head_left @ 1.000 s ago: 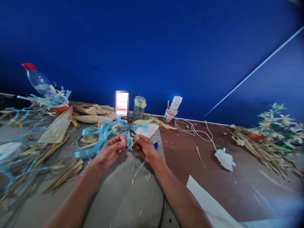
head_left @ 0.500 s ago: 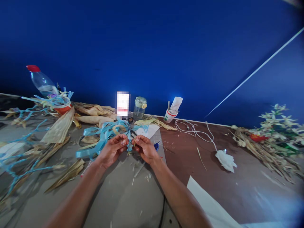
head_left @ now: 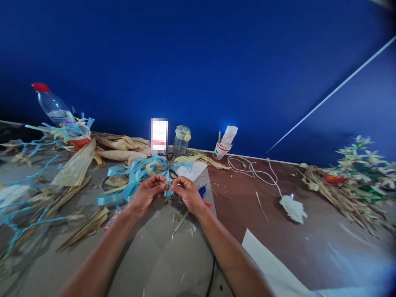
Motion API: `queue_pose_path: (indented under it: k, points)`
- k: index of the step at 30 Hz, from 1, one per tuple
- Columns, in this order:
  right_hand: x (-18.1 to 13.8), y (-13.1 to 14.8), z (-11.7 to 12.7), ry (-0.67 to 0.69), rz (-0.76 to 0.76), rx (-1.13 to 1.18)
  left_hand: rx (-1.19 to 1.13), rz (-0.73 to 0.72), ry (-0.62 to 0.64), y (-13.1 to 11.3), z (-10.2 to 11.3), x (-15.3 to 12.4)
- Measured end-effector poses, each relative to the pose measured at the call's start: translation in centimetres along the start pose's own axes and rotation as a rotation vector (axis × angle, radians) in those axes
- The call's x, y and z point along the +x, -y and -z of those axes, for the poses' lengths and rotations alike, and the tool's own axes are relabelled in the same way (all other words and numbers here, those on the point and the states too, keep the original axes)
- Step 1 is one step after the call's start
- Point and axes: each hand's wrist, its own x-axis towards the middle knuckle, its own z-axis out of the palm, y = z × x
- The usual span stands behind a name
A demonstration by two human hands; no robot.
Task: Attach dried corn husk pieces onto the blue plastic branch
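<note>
Head view: left hand [head_left: 146,195] and right hand [head_left: 189,194] in front of black-handled scissors [head_left: 170,156].
I log both pinched closed, nearly meeting; on what, I cannot tell. Light-blue ribbon [head_left: 133,180] lies left of the scissors.

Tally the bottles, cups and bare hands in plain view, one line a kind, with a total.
Bottles: 2 (red-capped bottle, clear lidded bottle)
Cups: 2 (red cup, white cup with a red band)
Bare hands: 2 (left hand, right hand)
Total: 6
</note>
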Motion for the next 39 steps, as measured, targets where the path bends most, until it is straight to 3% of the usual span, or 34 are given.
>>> queue_pose_path:
  k: [11, 17, 26, 39]
  points:
    - [0.1, 0.3, -0.2, 0.09, 0.011, -0.073, 0.285, 0.008, 0.067, 0.6, -0.5, 0.2]
    - [0.5, -0.4, 0.1, -0.024, 0.017, -0.15, 0.335, -0.036, 0.102, 0.5, -0.1, 0.3]
    - [0.5, -0.8, 0.3, -0.056, 0.131, -0.413, 0.409, -0.083, 0.093, 0.7, -0.4, 0.3]
    - [0.0, -1.3, -0.4, -0.228, 0.264, -0.621, 0.521, -0.118, 0.072, 1.5, -0.4, 0.5]
